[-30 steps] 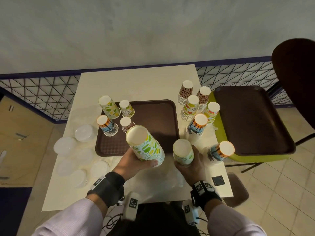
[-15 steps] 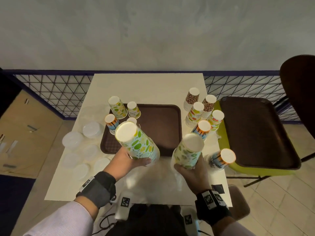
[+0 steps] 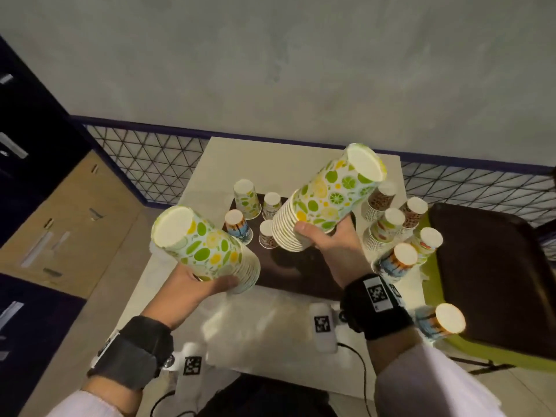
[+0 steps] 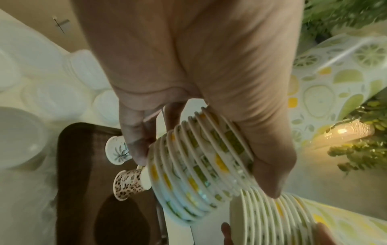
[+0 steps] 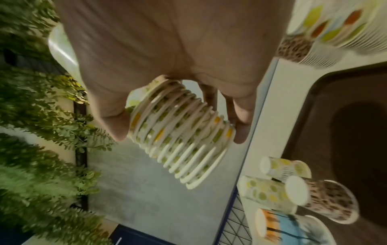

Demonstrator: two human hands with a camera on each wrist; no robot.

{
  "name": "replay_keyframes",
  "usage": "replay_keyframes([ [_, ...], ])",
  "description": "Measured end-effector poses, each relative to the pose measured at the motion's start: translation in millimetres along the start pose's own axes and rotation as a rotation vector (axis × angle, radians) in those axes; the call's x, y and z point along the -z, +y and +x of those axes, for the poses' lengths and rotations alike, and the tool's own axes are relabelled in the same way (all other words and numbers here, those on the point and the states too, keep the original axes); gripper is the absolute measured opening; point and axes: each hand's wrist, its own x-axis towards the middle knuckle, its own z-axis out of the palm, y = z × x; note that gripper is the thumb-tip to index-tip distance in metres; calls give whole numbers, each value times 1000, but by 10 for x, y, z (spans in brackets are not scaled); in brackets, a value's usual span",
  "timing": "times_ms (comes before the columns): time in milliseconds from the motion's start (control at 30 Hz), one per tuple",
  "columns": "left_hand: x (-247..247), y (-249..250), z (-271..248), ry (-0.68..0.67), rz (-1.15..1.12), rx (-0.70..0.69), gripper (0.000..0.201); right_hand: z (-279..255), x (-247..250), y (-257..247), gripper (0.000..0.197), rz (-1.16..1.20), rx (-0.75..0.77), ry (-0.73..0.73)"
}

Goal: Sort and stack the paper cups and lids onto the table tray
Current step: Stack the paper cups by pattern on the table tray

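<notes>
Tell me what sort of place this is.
Probably a cafe or canteen seating area: a brown serving tray on a small table, many stacks of printed paper cups, and a mesh railing with artificial greenery alongside.

Head view: from above, facing forward and down over the table (image 3: 301, 155) and brown tray (image 3: 301, 275), both forearms in frame. Left wrist view: very close, along the left hand (image 4: 199, 66) toward tray (image 4: 77, 190). Right wrist view: equally close, along the right hand (image 5: 167, 49). All three share the tray (image 5: 335, 132).
</notes>
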Motion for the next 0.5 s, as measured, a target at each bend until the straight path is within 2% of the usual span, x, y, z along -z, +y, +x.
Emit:
replay_keyframes([
  [133, 295, 62, 150, 44, -8, -12, 73, 520, -430, -52, 79, 24, 27, -9],
  [300, 704, -17, 354, 88, -12, -9, 105, 1135, -854, 15, 84, -56, 32, 3],
  [400, 854, -59, 391, 108, -64, 28, 97, 1421, -1062, 102, 89, -104, 39, 32],
  [467, 917, -77, 407, 139, -72, 40, 89, 1573, -1162, 157, 86, -144, 47, 44],
  [500, 939, -78, 418, 147, -78, 45, 91, 1645, -1205, 188, 83, -165, 51, 48],
])
